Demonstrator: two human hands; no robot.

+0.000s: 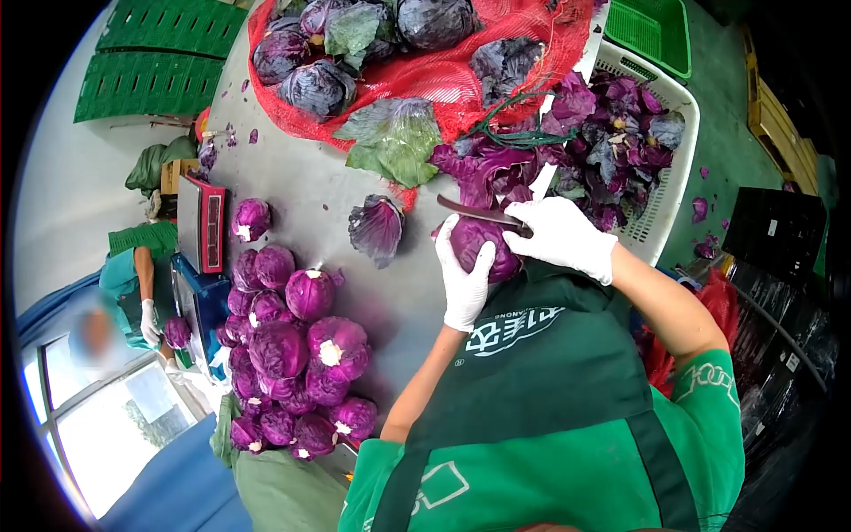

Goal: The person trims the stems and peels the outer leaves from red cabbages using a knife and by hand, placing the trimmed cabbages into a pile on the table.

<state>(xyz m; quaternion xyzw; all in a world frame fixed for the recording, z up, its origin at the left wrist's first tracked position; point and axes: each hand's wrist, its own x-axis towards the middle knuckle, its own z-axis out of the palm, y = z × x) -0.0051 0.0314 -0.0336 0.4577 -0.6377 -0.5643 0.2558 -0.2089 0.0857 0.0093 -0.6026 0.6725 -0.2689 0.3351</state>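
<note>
My left hand [464, 282], in a white glove, is wrapped round the near left side of a red cabbage [481, 241] held close to my apron. In my gloved right hand [563, 235] is a knife [470, 211], its dark, curved blade pointing left across the top of the cabbage. The handle is mostly hidden by my fingers. Loose purple outer leaves [483, 173] lie just beyond the blade. A single dark leaf [376, 230] rests on the metal table [412, 306] left of my hands.
Trimmed red cabbages [279, 350] are heaped at the left. A red mesh bag [425, 75] with untrimmed cabbages lies at the far side. Right stands a white crate [678, 191] of leaf scraps. A co-worker's gloved hand [149, 321] is beside a scale [202, 222].
</note>
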